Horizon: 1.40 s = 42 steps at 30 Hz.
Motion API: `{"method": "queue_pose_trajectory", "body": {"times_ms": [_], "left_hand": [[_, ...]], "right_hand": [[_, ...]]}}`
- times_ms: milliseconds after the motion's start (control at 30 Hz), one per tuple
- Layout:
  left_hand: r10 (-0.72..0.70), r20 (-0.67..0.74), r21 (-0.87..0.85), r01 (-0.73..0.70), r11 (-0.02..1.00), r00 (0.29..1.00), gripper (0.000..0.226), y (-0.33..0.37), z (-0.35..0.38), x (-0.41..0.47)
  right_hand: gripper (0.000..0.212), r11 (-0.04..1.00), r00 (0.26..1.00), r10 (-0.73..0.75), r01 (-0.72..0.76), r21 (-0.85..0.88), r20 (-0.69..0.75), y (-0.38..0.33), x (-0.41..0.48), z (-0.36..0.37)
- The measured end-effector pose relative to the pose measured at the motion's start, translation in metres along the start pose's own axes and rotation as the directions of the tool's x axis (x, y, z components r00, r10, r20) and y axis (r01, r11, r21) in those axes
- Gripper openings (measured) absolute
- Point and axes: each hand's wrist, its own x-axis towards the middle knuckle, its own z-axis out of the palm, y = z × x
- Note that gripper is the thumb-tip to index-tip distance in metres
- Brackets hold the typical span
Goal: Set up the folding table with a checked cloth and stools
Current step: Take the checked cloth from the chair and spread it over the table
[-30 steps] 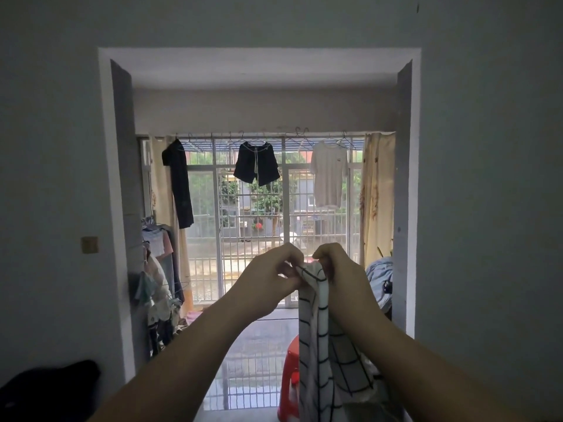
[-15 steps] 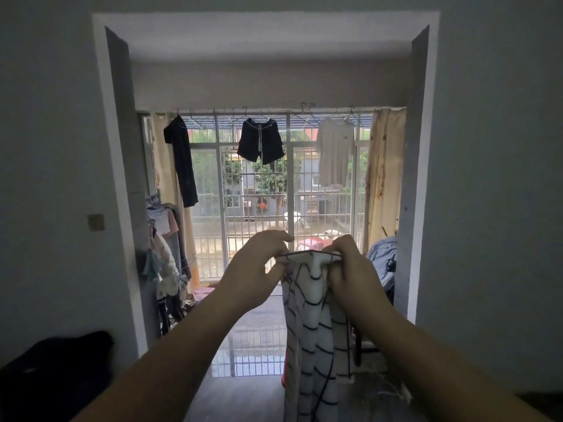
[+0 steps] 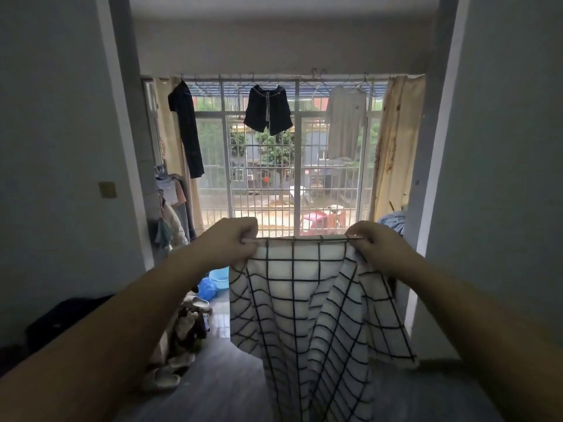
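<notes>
Overhead, both arms raised: left hand point(image 3: 227, 242) and right hand point(image 3: 376, 246) each pinch a top corner of the checked cloth point(image 3: 310, 309), which hangs spread before the barred window point(image 3: 295, 166). No legible writing.

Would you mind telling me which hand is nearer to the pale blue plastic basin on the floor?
Left. The left hand holds the checked cloth just above and right of the pale blue plastic basin; the right hand grips the cloth's far corner, farther right.

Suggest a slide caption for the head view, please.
Both hands, left and right, hold the checked cloth stretched open.
</notes>
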Motion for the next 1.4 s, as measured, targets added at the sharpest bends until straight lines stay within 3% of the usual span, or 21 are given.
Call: {"method": "queue_pose_trajectory", "body": {"times_ms": [200,267,367,467,567,667,833,933,1067,1167,1400], "left_hand": [[-0.021,0.189,0.122,-0.003,0.992,0.982,0.013,-0.025,-0.020,-0.006],[-0.007,0.244,0.247,-0.055,0.967,0.970,0.017,-0.032,-0.026,-0.008],[0.002,0.218,0.256,-0.059,0.965,0.976,0.021,-0.045,-0.032,-0.014],[0.020,0.134,0.195,-0.046,0.980,0.991,0.017,-0.055,-0.037,-0.023],[0.037,0.061,0.144,-0.045,0.989,0.997,0.014,-0.062,-0.040,-0.034],[0.007,0.040,0.135,-0.012,0.991,0.999,0.013,-0.075,-0.044,-0.042],[0.022,0.036,0.278,-0.031,0.960,0.999,0.020,-0.093,-0.049,-0.053],[0.036,0.010,0.404,-0.037,0.914,0.999,0.025,-0.103,-0.053,-0.055],[0.007,0.116,0.493,-0.063,0.868,0.993,0.037,-0.109,-0.054,-0.063],[-0.014,0.221,0.425,-0.084,0.901,0.975,0.034,-0.116,-0.051,-0.067],[-0.104,0.378,0.366,-0.045,0.929,0.920,0.027,-0.138,-0.031,-0.055]], "right_hand": [[0.015,0.983,0.966,-0.045,0.088,-0.159,0.256,-0.023,0.006,-0.015],[0.017,0.974,0.950,-0.062,0.124,-0.187,0.306,-0.033,0.004,-0.020],[0.008,0.961,0.929,-0.088,0.174,-0.216,0.360,-0.046,0.001,-0.022],[0.015,0.923,0.931,-0.104,0.222,-0.316,0.350,-0.045,-0.003,-0.013],[0.010,0.904,0.936,-0.030,0.175,-0.391,0.349,-0.033,-0.013,-0.003],[0.029,0.886,0.947,0.044,0.111,-0.451,0.318,-0.017,-0.025,0.007],[0.007,0.877,0.986,0.054,0.030,-0.479,0.160,-0.015,-0.029,0.020],[0.013,0.871,0.999,0.020,0.007,-0.492,0.050,-0.016,-0.027,0.023],[0.011,0.866,0.999,-0.047,0.036,-0.498,-0.010,-0.014,-0.029,0.024],[0.009,0.810,0.994,-0.109,0.085,-0.580,-0.006,-0.013,-0.029,0.028],[0.012,0.775,0.996,-0.058,0.084,-0.626,0.062,-0.001,-0.020,0.035]]}}
